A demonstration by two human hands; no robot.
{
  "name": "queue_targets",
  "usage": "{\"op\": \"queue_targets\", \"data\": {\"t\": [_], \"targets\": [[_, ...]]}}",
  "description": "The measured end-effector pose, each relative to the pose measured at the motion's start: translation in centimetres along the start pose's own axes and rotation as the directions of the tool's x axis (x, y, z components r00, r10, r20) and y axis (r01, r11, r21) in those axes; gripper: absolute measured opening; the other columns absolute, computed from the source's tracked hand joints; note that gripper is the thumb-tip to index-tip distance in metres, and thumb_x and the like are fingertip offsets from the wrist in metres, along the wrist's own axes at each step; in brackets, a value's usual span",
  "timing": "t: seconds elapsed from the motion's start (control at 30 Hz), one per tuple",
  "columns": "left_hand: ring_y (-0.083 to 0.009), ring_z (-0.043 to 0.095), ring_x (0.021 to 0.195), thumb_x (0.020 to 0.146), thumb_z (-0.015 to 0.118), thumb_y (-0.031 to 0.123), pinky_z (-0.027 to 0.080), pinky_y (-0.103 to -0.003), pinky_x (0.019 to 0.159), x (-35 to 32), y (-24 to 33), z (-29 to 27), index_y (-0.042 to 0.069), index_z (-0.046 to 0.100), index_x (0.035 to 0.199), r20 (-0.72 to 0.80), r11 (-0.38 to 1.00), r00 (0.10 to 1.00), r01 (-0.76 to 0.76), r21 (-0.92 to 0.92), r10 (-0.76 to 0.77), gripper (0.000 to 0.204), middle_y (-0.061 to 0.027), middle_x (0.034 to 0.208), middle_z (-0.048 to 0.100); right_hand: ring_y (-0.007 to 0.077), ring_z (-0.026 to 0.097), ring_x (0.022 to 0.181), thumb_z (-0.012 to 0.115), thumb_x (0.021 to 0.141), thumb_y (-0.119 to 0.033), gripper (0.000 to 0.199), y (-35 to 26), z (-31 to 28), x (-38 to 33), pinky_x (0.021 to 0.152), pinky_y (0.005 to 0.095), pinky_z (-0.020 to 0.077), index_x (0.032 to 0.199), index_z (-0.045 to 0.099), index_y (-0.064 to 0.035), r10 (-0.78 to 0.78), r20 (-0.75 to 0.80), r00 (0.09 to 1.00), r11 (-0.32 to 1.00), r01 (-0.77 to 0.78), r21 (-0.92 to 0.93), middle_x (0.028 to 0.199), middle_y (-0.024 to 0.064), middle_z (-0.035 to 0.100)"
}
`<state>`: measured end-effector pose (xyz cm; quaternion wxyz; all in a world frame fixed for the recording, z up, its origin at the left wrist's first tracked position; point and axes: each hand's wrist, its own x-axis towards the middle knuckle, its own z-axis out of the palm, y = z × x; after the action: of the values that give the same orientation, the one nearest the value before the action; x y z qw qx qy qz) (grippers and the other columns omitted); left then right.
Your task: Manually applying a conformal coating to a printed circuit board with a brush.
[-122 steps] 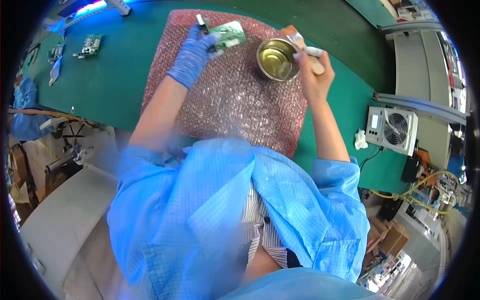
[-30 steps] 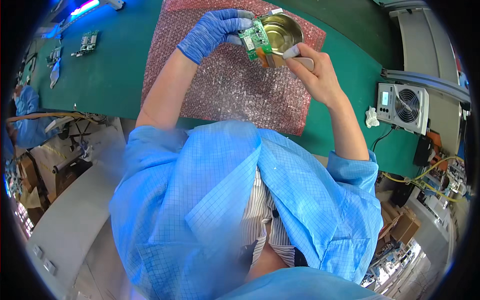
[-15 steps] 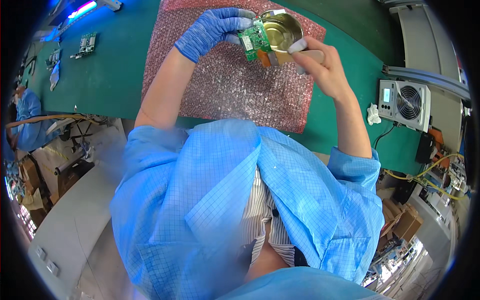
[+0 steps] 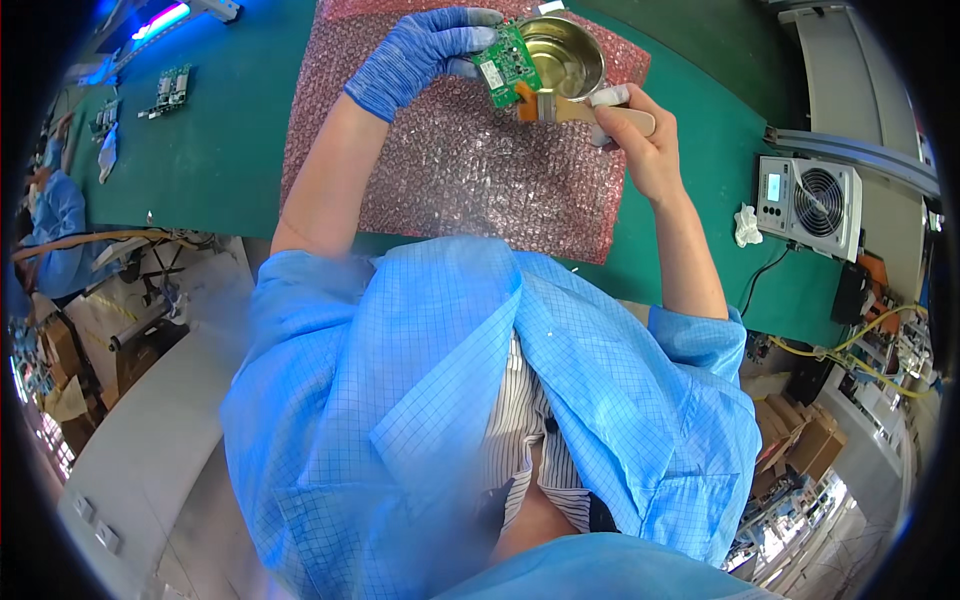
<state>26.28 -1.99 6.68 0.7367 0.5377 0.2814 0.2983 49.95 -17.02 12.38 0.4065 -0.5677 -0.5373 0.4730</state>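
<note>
My left hand (image 4: 432,55), in a blue knit glove, is closed on the left edge of a green circuit board (image 4: 508,65), held tilted above the bubble wrap. My right hand (image 4: 642,135), bare with white covers on some fingertips, grips the wooden handle of a brush (image 4: 575,111). The brush's orange-brown bristles are at the board's lower right edge; whether they touch it I cannot tell. Just behind the brush and right of the board stands an open metal bowl (image 4: 566,50) with a shiny, gold-tinted inside.
Pinkish bubble wrap (image 4: 450,180) covers the middle of the green table (image 4: 220,150). More circuit boards (image 4: 172,90) lie at the left under a lit lamp (image 4: 160,20). At the right are a fan unit (image 4: 812,205) and crumpled white tissue (image 4: 747,226). Another person (image 4: 58,215) sits far left.
My right hand has shifted slightly down and turned, bringing the brush lower and flatter along the board's edge. The board and my left hand have moved slightly up and left.
</note>
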Motion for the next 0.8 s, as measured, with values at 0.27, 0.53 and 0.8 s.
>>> {"op": "queue_targets", "data": {"t": [0.27,0.53,0.8], "targets": [[-0.0177,0.064,0.084,0.082,0.061,0.004,0.056,-0.030,0.067,-0.4,1.3,2.2,0.007,0.057,0.110,-0.148,0.901,0.989,-0.064,-0.429,0.000,0.028,-0.0068,0.097,0.063,0.0065,0.057,0.063,0.059,0.088,-0.017,0.017,-0.2,2.2,1.4,0.054,0.0194,0.0442,0.093,0.059,-0.0012,-0.147,-0.454,0.879,0.977,0.202,0.074,0.072,0.0025,0.061],[-0.0173,0.063,0.085,0.083,0.060,0.003,0.056,-0.028,0.068,0.1,0.6,2.0,0.005,0.055,0.112,-0.208,0.870,0.977,-0.144,-0.471,0.049,0.029,-0.0078,0.098,0.063,0.0063,0.056,0.060,0.058,0.086,-0.013,0.012,-0.9,3.1,1.8,0.052,0.0196,0.0437,0.090,0.060,-0.0019,-0.126,-0.363,0.923,0.986,0.158,0.060,0.070,0.0029,0.062],[-0.0170,0.064,0.082,0.083,0.061,0.004,0.056,-0.028,0.067,-0.2,0.5,2.6,0.005,0.056,0.109,-0.315,0.881,0.949,-0.154,-0.447,0.006,0.027,-0.0070,0.095,0.063,0.0057,0.055,0.059,0.058,0.085,-0.014,0.013,-0.3,4.2,1.6,0.050,0.0194,0.0430,0.088,0.060,-0.0021,-0.079,-0.328,0.941,0.996,0.090,0.018,0.067,0.0017,0.060]]}}
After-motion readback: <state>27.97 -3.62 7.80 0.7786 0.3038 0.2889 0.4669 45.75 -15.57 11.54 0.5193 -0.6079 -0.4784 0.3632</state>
